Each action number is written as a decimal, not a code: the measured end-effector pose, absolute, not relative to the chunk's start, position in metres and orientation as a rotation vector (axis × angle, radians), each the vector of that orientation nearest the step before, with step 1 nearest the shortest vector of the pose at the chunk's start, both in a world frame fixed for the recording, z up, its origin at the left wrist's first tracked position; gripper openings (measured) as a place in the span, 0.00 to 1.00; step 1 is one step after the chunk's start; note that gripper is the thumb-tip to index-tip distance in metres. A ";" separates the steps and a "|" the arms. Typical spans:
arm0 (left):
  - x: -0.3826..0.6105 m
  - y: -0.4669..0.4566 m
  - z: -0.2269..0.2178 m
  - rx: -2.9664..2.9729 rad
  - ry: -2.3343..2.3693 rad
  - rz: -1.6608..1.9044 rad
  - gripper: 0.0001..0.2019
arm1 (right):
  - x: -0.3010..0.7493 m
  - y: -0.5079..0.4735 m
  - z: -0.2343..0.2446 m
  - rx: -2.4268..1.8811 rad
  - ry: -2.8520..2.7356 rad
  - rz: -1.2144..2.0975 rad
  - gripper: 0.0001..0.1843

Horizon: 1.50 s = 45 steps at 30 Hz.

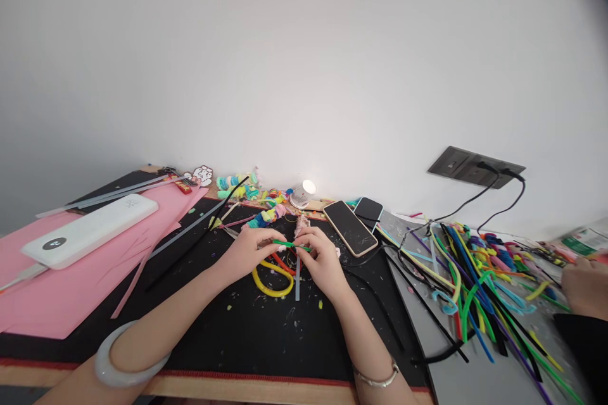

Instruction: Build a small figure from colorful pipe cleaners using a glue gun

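Note:
Over the black mat (pixel 285 342), my left hand (pixel 251 250) pinches one end of a short green pipe cleaner (pixel 284 243). Its other end is between the fingers of my right hand (pixel 323 259), so both hands sit close together. Just below them lies a curved yellow pipe cleaner loop (pixel 273 294), with a bit of red pipe cleaner (pixel 281 262) beside it. A translucent glue stick (pixel 297 281) rests upright in view under my right fingers. Behind the hands are a colourful fuzzy bundle (pixel 266 218) and a small white cup (pixel 303 193).
On the left, a white power bank (pixel 90 231) lies on pink sheets (pixel 57 304). Two phones (pixel 350 228) lie behind my right hand. Many pipe cleaners (pixel 470 291) cover the grey board at right, near another person's hand (pixel 586 285). Cables run from a wall socket (pixel 475 166).

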<state>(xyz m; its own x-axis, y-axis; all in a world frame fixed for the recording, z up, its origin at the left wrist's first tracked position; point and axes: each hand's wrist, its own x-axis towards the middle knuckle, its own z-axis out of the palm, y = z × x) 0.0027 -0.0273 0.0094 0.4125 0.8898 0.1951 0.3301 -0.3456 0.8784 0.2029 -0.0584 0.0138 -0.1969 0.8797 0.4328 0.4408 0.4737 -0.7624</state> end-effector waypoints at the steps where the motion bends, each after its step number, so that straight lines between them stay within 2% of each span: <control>1: 0.002 -0.027 0.009 1.898 1.051 0.890 0.10 | 0.203 -0.058 0.014 -1.113 -1.816 0.609 0.08; 45: 0.002 -0.027 0.009 2.087 1.067 0.905 0.09 | 0.203 -0.057 0.009 -1.156 -1.857 0.580 0.08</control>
<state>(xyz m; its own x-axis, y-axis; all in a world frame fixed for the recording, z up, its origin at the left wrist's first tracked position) 0.0017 -0.0270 0.0089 0.4393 0.8497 0.2917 0.4259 -0.4829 0.7651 0.2027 -0.0569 0.0091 -0.2105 0.8840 0.4173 0.4896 0.4648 -0.7377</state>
